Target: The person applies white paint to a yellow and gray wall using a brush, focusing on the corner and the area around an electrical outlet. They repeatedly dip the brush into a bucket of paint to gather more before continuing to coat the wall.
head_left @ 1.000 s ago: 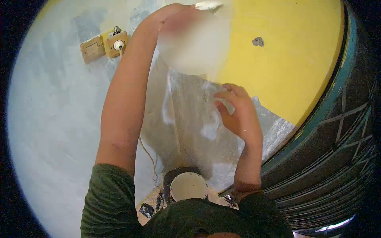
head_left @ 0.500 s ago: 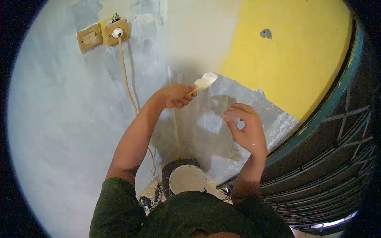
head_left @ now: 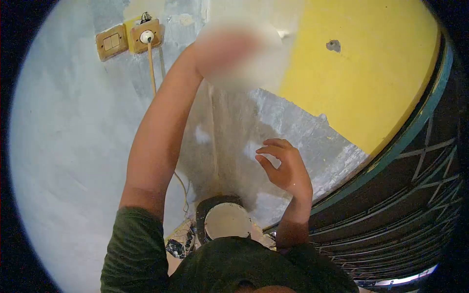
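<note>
My left hand (head_left: 227, 51) is raised high against the upper wall, left of the yellow paint. A blurred patch covers it, so its fingers and most of what it may hold are hidden. A small white tip (head_left: 285, 34) shows at the patch's right edge, close to the yellow area (head_left: 361, 73). Lower down, my right hand (head_left: 286, 166) hovers before the grey lower wall (head_left: 293, 124) with fingers curved and apart, holding nothing.
A round pale bucket (head_left: 227, 220) stands on the floor near my body. Upper left are a switch plate (head_left: 111, 43) and a socket (head_left: 146, 36) with a plugged-in cable (head_left: 152, 68). Dark folding metal bars (head_left: 391, 210) line the right side.
My left hand has moved up the wall from the grey part, where it held a spatula with white paste. My right hand has shifted slightly left and down, still open.
</note>
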Motion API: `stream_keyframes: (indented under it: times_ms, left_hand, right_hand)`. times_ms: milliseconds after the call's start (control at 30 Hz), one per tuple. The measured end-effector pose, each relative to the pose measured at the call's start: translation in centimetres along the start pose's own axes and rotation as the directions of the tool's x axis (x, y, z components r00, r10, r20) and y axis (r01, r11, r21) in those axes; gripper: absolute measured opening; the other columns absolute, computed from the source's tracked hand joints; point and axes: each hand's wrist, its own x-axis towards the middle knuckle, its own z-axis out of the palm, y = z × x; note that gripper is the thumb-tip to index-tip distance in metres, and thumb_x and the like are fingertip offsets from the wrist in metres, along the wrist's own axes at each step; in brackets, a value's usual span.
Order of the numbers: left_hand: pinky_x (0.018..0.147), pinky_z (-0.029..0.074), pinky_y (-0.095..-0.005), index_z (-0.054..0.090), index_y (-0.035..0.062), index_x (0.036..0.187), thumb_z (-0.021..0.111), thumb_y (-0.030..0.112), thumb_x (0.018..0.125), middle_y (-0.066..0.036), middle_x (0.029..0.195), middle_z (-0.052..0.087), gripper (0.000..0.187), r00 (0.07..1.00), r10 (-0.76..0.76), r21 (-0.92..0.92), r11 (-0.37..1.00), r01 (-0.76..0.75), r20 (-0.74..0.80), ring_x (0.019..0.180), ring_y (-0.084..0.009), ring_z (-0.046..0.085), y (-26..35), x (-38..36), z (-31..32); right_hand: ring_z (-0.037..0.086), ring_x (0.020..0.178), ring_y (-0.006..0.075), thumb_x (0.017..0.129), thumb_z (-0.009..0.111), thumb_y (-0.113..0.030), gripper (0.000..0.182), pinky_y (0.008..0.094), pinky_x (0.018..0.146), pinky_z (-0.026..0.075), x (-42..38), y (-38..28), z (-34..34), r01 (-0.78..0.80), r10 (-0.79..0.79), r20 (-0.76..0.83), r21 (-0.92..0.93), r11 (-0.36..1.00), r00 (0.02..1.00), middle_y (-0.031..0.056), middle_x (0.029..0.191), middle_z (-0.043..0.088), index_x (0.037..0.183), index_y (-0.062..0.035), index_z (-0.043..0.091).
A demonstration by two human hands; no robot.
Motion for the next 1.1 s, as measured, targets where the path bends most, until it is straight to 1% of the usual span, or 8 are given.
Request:
stream_keyframes:
  times_ms: [67, 233, 367, 500, 733, 833, 967, 1100]
  left_hand:
    - [0.029, 0.017, -0.0147, 0.049, 0.0104, 0.091, 0.036, 0.033, 0.102, 0.01, 0.056, 0.034, 0.029, 0.994, 0.093, 0.121, 0.989, -0.087, -0.051, 0.037, -0.0007, 0.023, -1.7, -0.5, -0.1]
    - [0.035, 0.023, -0.0165, 0.05, 0.0121, 0.085, 0.043, 0.042, 0.098, 0.008, 0.059, 0.039, 0.034, 0.993, -0.052, 0.054, 0.997, 0.059, -0.11, 0.044, -0.0026, 0.031, -11.9, 1.9, -3.2]
    - [0.033, 0.023, -0.0167, 0.051, 0.0118, 0.085, 0.042, 0.04, 0.099, 0.008, 0.059, 0.039, 0.033, 0.963, -0.257, -0.08, 0.965, 0.25, -0.08, 0.042, -0.0026, 0.031, -19.1, 0.7, -5.8]
    - [0.029, 0.025, -0.0156, 0.051, 0.0092, 0.088, 0.042, 0.028, 0.099, 0.008, 0.058, 0.04, 0.023, 0.878, -0.477, -0.228, 0.858, 0.46, -0.026, 0.038, -0.0018, 0.03, -18.0, -1.6, -7.2]
    - [0.029, 0.022, -0.0162, 0.051, 0.0014, 0.087, 0.044, 0.008, 0.089, 0.005, 0.059, 0.04, 0.009, 0.97, -0.242, -0.036, 0.97, 0.24, -0.038, 0.038, -0.0021, 0.028, -8.8, 2.3, -6.7]
    - [0.027, 0.021, -0.0139, 0.05, 0.0037, 0.091, 0.045, 0.025, 0.099, 0.009, 0.057, 0.038, 0.023, 0.98, -0.186, 0.168, 0.966, 0.194, -0.066, 0.037, 0.0012, 0.028, -4.6, 3.0, -5.9]
    - [0.027, 0.022, -0.0132, 0.049, 0.0054, 0.093, 0.039, 0.028, 0.101, 0.009, 0.057, 0.034, 0.026, 0.989, 0.054, -0.075, 0.995, -0.065, -0.135, 0.036, 0.0003, 0.023, -2.5, -0.1, -4.3]
    - [0.032, 0.022, -0.0171, 0.05, 0.0031, 0.098, 0.039, 0.026, 0.101, 0.008, 0.062, 0.037, 0.025, 0.995, 0.06, 0.012, 0.998, -0.059, -0.084, 0.042, -0.0018, 0.027, -6.8, 0.8, -5.2]
  right_hand:
    - [0.063, 0.092, 0.0307, 0.078, 0.071, -0.009, 0.014, 0.034, 0.069, 0.051, 0.0, -0.7, -0.5, -0.002, 0.0, 0.032, 0.073, 0.997, 0.999, 0.0181, 0.101, 0.065, 0.09, -0.0042, 0.069]
    - [0.064, 0.083, 0.0284, 0.078, 0.07, -0.008, 0.011, 0.032, 0.063, 0.049, -0.4, -1.4, -0.5, -0.013, 0.003, 0.065, 0.154, 0.988, 0.998, 0.016, 0.096, 0.066, 0.088, -0.0033, 0.068]
    - [0.063, 0.073, 0.0277, 0.078, 0.07, -0.008, 0.01, 0.0331, 0.06, 0.048, -1.0, -1.0, 0.3, -0.006, -0.018, 0.133, 0.173, 0.985, 0.991, 0.0143, 0.085, 0.067, 0.085, -0.0019, 0.067]
    - [0.063, 0.071, 0.0286, 0.078, 0.07, -0.008, 0.01, 0.0338, 0.061, 0.048, -1.9, 0.2, 1.9, 0.028, -0.048, 0.099, 0.194, 0.981, 0.994, 0.0145, 0.08, 0.066, 0.085, -0.0009, 0.067]
    - [0.065, 0.076, 0.03, 0.077, 0.07, -0.009, 0.011, 0.0346, 0.066, 0.049, -2.9, 1.0, 2.6, -0.017, -0.024, 0.234, 0.174, 0.985, 0.972, 0.0148, 0.083, 0.068, 0.084, -0.0006, 0.068]
    - [0.065, 0.077, 0.0296, 0.077, 0.07, -0.01, 0.012, 0.0347, 0.067, 0.05, -3.1, 1.2, 2.4, -0.01, -0.033, 0.238, 0.176, 0.984, 0.971, 0.0143, 0.084, 0.068, 0.084, -0.0008, 0.068]
    - [0.065, 0.078, 0.029, 0.078, 0.071, -0.011, 0.013, 0.0355, 0.068, 0.05, -3.7, 1.8, 2.9, -0.013, -0.026, 0.23, 0.167, 0.986, 0.973, 0.0139, 0.084, 0.068, 0.085, -0.0014, 0.068]
    - [0.065, 0.081, 0.0304, 0.079, 0.07, -0.014, 0.014, 0.0376, 0.071, 0.05, -4.8, 2.1, 3.6, -0.066, 0.03, 0.294, 0.114, 0.991, 0.955, 0.0141, 0.086, 0.067, 0.085, -0.0019, 0.068]
